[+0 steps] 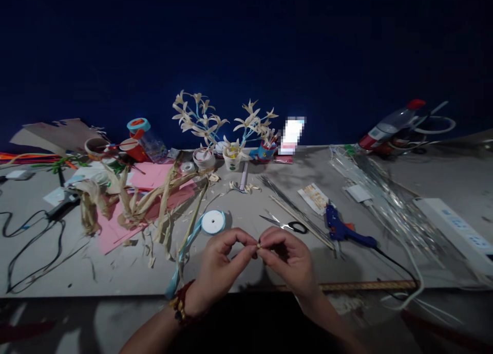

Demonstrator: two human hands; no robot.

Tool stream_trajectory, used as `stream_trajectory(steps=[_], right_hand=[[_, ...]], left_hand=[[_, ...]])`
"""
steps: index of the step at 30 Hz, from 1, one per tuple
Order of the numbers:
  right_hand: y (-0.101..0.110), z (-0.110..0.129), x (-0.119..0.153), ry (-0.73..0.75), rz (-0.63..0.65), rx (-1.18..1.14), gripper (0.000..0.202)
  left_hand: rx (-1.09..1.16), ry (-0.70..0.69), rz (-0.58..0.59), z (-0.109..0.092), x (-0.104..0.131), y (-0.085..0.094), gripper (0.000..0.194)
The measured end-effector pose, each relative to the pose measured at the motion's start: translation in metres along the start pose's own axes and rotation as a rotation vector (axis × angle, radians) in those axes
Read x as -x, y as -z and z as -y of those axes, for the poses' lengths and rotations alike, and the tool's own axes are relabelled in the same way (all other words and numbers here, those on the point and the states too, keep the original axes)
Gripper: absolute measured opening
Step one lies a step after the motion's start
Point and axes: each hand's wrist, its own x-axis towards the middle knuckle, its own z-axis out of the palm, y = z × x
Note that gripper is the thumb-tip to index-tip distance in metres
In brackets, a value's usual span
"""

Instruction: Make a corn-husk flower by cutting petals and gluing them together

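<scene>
My left hand (227,256) and my right hand (287,259) meet fingertip to fingertip above the front of the table. Both are pinched closed on one tiny pale piece (258,245), too small for me to tell its kind. Just behind my left hand lies a white spool (213,222) with light blue ribbon (188,243) trailing toward the table's edge. Scissors (287,224) with black handles rest beyond my right hand. A blue glue gun (346,230) lies on its side farther right. Pale husk flowers on blue stems (198,115) stand in small cups at the back.
Dried corn husks (134,205) lie over pink paper (115,225) at left. Thin wires (292,200) and a stick lie behind the right hand. A power strip (454,230), clear-wrapped strands (393,205) and a tilted bottle (389,128) occupy the right side. Black cable (59,246) loops at far left.
</scene>
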Motion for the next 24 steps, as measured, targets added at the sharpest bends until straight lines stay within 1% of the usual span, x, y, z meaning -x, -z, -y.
stream_trajectory(steps=[2, 7, 12, 15, 17, 21, 24], right_hand=[[0.0000, 0.0014, -0.0008, 0.025, 0.003, 0.035, 0.009], [0.0012, 0.0024, -0.0005, 0.063, 0.016, 0.103, 0.011], [0.0020, 0.0006, 0.0017, 0.016, -0.031, 0.119, 0.010], [0.0029, 0.0008, 0.0031, -0.048, -0.035, 0.122, 0.012], [0.0030, 0.0013, 0.0037, -0.127, -0.020, 0.092, 0.015], [0.0008, 0.0006, 0.0042, -0.283, -0.007, -0.031, 0.023], [-0.0011, -0.0013, 0.0048, -0.349, -0.016, -0.123, 0.025]], left_hand=[[-0.012, -0.021, -0.007, 0.0007, 0.0002, 0.0001, 0.011], [-0.048, -0.019, 0.005, 0.0019, 0.0004, 0.0007, 0.010], [-0.089, -0.057, 0.022, 0.0010, 0.0005, 0.0010, 0.009], [-0.134, -0.123, 0.010, 0.0006, 0.0005, 0.0013, 0.007], [-0.175, -0.183, 0.006, 0.0002, 0.0008, 0.0018, 0.007], [-0.240, -0.291, 0.024, -0.0018, 0.0025, 0.0029, 0.010], [-0.245, -0.337, 0.018, -0.0035, 0.0036, 0.0036, 0.016]])
